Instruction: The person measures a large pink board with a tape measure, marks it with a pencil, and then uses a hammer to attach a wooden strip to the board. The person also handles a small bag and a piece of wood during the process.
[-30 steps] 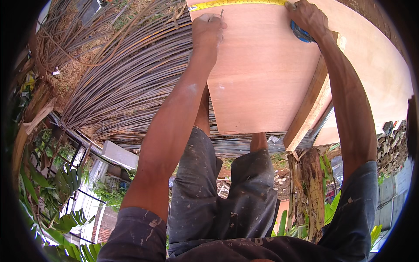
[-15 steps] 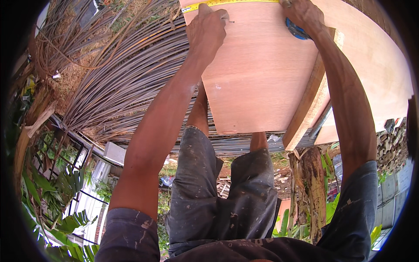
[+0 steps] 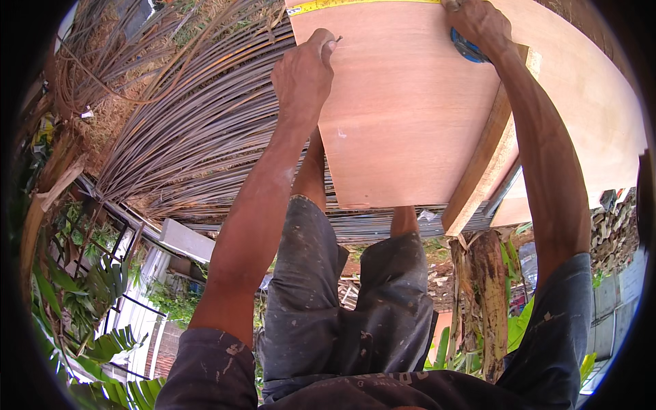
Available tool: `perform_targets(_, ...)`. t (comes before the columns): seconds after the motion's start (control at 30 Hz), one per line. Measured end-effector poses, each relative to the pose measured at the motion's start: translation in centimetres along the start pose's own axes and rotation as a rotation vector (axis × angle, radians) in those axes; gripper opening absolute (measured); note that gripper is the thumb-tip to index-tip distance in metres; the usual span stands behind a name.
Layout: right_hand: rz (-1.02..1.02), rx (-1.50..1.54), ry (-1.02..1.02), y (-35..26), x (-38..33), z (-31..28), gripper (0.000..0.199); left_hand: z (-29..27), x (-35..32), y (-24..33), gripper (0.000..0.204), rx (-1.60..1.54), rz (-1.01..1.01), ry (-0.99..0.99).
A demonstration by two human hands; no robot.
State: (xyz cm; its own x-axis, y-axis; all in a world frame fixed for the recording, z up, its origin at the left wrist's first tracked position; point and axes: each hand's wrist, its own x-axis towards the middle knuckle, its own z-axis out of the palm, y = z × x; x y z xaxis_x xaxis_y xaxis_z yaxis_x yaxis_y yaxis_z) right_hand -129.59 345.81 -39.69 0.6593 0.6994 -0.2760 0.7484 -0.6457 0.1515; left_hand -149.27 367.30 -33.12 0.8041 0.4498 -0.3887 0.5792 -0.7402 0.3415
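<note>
A reddish-brown plywood sheet [image 3: 403, 116] lies flat in front of me, resting on a wooden beam [image 3: 482, 181]. A yellow measuring tape blade [image 3: 362, 4] runs along the sheet's far edge. My left hand [image 3: 303, 74] is closed around a thin pencil, its tip on the plywood a little below the tape. My right hand [image 3: 478, 24] presses a blue tape measure case [image 3: 466, 48] down on the sheet at the upper right. My legs in paint-spotted grey shorts stand below the sheet's near edge.
A large bundle of thin steel bars [image 3: 198, 130] lies to the left of the sheet, with dry grass beyond. More plywood [image 3: 588, 116] stretches to the right. Green plants [image 3: 82, 301], a metal frame and a banana trunk [image 3: 478, 287] are lower down.
My left hand has drawn back from the tape at the far edge toward me and a little left, the pencil tip now lower on the sheet. My right hand has stayed put.
</note>
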Motion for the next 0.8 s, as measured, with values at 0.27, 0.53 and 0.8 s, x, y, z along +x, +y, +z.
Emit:
perform_targets(0.27, 0.217, 0.206, -0.276, -0.6, 1.4, -3.3, 0.047, 0.9, 0.9, -0.5, 0.020, -0.522, -0.099, -0.094)
perform_targets(0.53, 0.093, 0.121, -0.172, -0.7, 0.8, -2.3, 0.043, 3.7, 2.1, 0.7, 0.020, -0.802, -0.258, 0.125)
perform_targets(0.8, -0.031, -0.098, 0.084, 0.2, -0.2, 0.9, 0.040, 4.2, 4.7, 1.9, 0.013, -0.723, -0.358, 0.089)
